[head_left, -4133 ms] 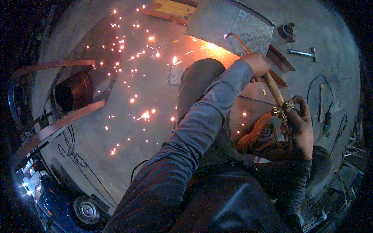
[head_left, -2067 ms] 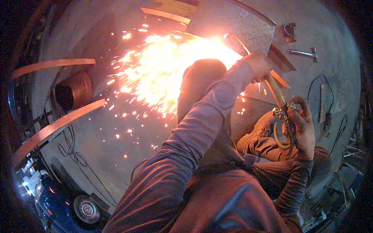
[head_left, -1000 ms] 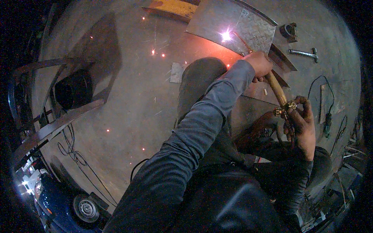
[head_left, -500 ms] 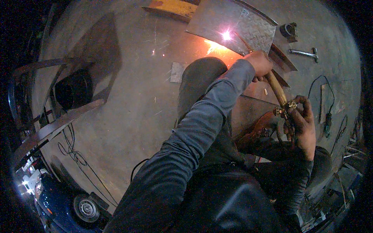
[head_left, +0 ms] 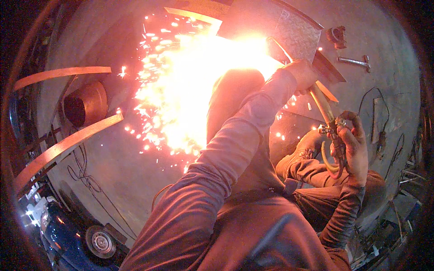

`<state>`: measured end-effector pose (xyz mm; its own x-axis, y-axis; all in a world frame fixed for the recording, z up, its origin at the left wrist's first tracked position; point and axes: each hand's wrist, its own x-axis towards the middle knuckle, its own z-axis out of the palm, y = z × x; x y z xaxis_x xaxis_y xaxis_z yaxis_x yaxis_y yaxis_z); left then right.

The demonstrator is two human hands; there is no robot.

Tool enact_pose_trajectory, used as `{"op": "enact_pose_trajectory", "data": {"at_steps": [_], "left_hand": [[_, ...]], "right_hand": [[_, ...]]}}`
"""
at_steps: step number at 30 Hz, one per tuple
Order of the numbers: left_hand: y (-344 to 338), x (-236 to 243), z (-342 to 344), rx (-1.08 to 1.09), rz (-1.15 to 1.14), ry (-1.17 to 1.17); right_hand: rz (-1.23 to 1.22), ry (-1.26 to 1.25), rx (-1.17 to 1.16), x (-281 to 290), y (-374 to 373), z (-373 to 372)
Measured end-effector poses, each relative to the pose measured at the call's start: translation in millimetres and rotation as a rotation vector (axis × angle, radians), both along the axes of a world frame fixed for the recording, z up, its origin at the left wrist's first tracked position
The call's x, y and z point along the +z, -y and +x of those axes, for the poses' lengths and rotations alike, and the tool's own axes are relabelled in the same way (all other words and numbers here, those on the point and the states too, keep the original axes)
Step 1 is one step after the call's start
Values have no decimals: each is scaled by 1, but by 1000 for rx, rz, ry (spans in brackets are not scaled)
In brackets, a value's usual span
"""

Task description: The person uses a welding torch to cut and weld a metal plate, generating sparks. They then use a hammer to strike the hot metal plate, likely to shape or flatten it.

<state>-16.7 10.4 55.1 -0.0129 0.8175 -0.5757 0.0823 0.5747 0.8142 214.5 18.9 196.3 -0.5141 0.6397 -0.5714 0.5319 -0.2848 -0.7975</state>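
A brass cutting torch [head_left: 322, 103] slants from my lap up to a steel plate [head_left: 300, 38] at the top. My left hand [head_left: 302, 74] is closed around the torch's front part, just behind its thin bent tube. At the rear, my right hand [head_left: 356, 151] grips the torch by its valves, thumb and forefinger at a small valve knob [head_left: 340, 122]. Hoses run down from the torch beside the right palm. At the tip, a white-hot glare with a spray of sparks [head_left: 181, 90] hides the plate's near edge and the floor left of my knee.
A hammer [head_left: 355, 62] and a rusty round metal piece [head_left: 337, 37] lie at the upper right. On the left are a short wide pipe [head_left: 87, 104], curved metal bars [head_left: 68, 144] and loose cable [head_left: 83, 176]. A dark blue car [head_left: 63, 232] stands at the lower left.
The small bright spot and glow at the tip have burst into a large blaze, with sparks flying left and lighting everything orange. Both hands have kept almost the same place and grip.
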Motion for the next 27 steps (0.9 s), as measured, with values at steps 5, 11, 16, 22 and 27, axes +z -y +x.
{"op": "enact_pose_trajectory", "data": {"at_steps": [5, 11, 16, 22, 27], "left_hand": [[5, -2, 2, 69, 17, 40], [3, -10, 4, 79, 49, 25], [-2, -18, 9, 119, 16, 102], [2, -16, 8, 144, 27, 141], [2, -9, 8, 110, 32, 58]], "right_hand": [[-6, 22, -36, -4, 1, 3], [103, 70, -61, -4, 11, -6], [80, 102, -117, 6, 16, -13], [77, 145, -101, 10, 15, -13], [91, 148, -110, 9, 17, -14]]}}
